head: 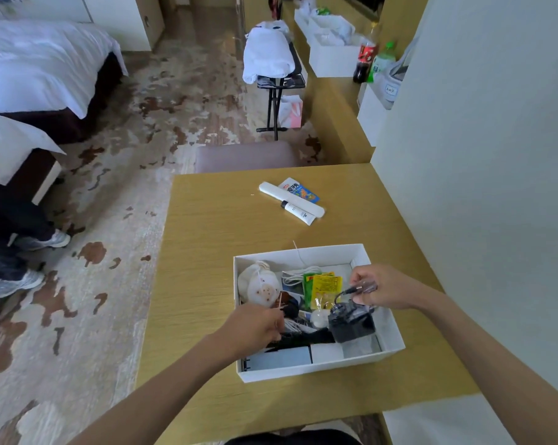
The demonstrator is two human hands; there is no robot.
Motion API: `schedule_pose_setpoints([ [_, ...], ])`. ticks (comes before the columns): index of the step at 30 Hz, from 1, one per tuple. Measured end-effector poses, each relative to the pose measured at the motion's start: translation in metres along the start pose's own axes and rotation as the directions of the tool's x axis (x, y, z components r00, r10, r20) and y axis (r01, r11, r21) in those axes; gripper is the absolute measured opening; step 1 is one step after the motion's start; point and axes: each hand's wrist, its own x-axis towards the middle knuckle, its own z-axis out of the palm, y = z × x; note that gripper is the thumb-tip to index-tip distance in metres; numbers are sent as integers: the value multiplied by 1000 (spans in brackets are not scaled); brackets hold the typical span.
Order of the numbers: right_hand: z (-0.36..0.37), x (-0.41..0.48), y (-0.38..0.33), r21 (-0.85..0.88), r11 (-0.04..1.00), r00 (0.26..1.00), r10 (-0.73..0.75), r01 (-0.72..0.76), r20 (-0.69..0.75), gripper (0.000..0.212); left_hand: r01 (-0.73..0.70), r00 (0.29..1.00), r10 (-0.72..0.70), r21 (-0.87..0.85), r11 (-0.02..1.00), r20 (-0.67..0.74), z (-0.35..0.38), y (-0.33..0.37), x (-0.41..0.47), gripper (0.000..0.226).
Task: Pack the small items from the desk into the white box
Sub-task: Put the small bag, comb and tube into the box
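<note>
Head camera looks down on a yellow wooden desk (207,239) where an open white cardboard box (390,329) stands near the front edge. The right hand (383,289) hovers over the right half of the box, and its fingers are pinched closed on a thin black cable with a small plug (351,290). Just below this grip, the cable runs down to a black power adapter block (351,326), which rests inside the box by the right wall. The left hand (255,322) reaches over the left wall of the box; its fingers are closed narrow at something thin, maybe the black comb (298,336) directly under them, but I cannot tell for sure what it holds.

Between the two grips, inside the box, lie a yellow and green snack packet (322,284) and a coiled white cable (300,273). Beyond the left grip sits a round white pouch with brown dots (261,285). Far beyond both hands, well apart from the box, three things are still on the desk: a long white case (271,190), a small white tube with black cap (298,212) touching it, and a blue printed packet (305,192) partly under the case.
</note>
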Motion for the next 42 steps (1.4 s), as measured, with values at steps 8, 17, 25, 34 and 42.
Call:
schedule_pose_setpoints([
  [8,10,3,3,-143,990,993,7,10,116,20,-60,998,66,364,929,-4,10,4,2,14],
  [17,23,20,0,-717,692,993,-7,87,114,21,-144,983,172,304,942,-65,9,25,5,23],
  [25,44,23,12,-860,485,968,101,155,232,25,-138,989,145,204,969,-21,14,47,19,23],
  [34,30,18,17,-747,643,984,-75,170,160,44,-146,988,153,172,974,-31,13,53,28,22],
  [42,-20,17,33,-346,923,968,-221,169,-116,39,43,954,-57,-54,998,-295,-29,49,49,22],
])
